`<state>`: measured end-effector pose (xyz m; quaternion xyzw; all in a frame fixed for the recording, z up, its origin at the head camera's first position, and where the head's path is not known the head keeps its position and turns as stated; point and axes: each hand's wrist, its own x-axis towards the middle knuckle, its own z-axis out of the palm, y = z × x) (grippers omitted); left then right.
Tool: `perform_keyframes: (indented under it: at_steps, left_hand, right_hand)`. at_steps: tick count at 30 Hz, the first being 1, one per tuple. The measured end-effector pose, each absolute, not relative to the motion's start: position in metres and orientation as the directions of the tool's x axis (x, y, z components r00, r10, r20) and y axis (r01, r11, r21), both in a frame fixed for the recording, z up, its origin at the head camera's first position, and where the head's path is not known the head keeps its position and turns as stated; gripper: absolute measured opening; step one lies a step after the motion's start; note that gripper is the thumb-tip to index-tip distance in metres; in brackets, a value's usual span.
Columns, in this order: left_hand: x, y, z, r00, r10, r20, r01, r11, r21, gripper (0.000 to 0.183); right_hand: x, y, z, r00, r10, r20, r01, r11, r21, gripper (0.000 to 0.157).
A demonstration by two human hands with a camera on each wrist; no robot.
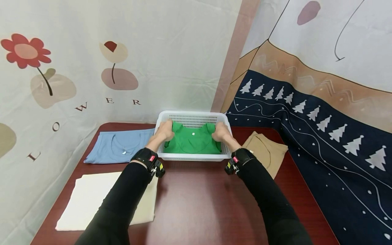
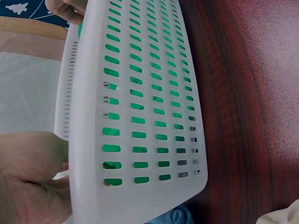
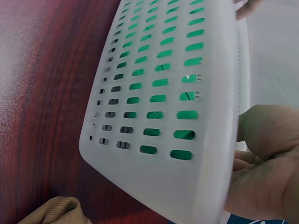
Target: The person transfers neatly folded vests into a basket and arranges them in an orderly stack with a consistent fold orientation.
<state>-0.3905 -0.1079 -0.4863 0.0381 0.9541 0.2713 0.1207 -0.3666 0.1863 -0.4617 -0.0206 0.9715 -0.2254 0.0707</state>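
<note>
A folded green T-shirt (image 1: 193, 139) lies inside a white perforated plastic basket (image 1: 196, 157), its neckline toward the far side. My left hand (image 1: 165, 130) reaches over the basket's left side and grips the shirt's left edge. On the opposite side my right hand (image 1: 221, 132) grips its right edge with curled fingers. Green fabric shows through the slots of the basket wall (image 2: 140, 102) in the left wrist view. In the right wrist view, the rim partly hides the right hand's fingertips (image 3: 243, 161).
On the dark red table (image 1: 196, 200), a folded light blue shirt (image 1: 122, 146) lies left of the basket. Nearer on the left is a folded cream garment (image 1: 92, 199). A folded tan shirt (image 1: 266, 153) lies to the right. Printed curtains (image 1: 171, 61) hang behind the table.
</note>
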Motion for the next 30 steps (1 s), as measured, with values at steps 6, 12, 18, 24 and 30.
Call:
perform_keyframes:
  at_steps: [6, 12, 18, 24, 30]
  left_hand:
    - [-0.385, -0.102, -0.488, -0.97, 0.128, -0.206, 0.001, 0.853, 0.523, 0.078]
    - [-0.363, -0.093, -0.471, -0.972, 0.133, -0.193, 0.023, 0.873, 0.486, 0.064]
    - [-0.347, -0.091, -0.46, -0.96, 0.15, -0.237, 0.022, 0.883, 0.468, 0.048]
    - [-0.346, -0.09, -0.464, -0.931, 0.17, -0.322, 0.016, 0.902, 0.432, 0.071]
    - [-0.344, -0.091, -0.463, -0.916, 0.179, -0.36, 0.0, 0.895, 0.445, 0.089]
  right_hand:
    - [-0.354, 0.179, -0.454, -0.985, -0.074, -0.157, -0.006, 0.918, -0.397, 0.022]
    - [-0.358, 0.18, -0.459, -0.966, -0.116, -0.233, -0.03, 0.939, -0.341, 0.022]
    - [-0.368, 0.181, -0.465, -0.941, -0.138, -0.309, -0.032, 0.946, -0.323, 0.019]
    - [-0.382, 0.185, -0.484, -0.923, -0.169, -0.346, -0.057, 0.949, -0.312, 0.015]
    - [-0.37, 0.183, -0.474, -0.918, -0.171, -0.359, -0.022, 0.923, -0.385, 0.032]
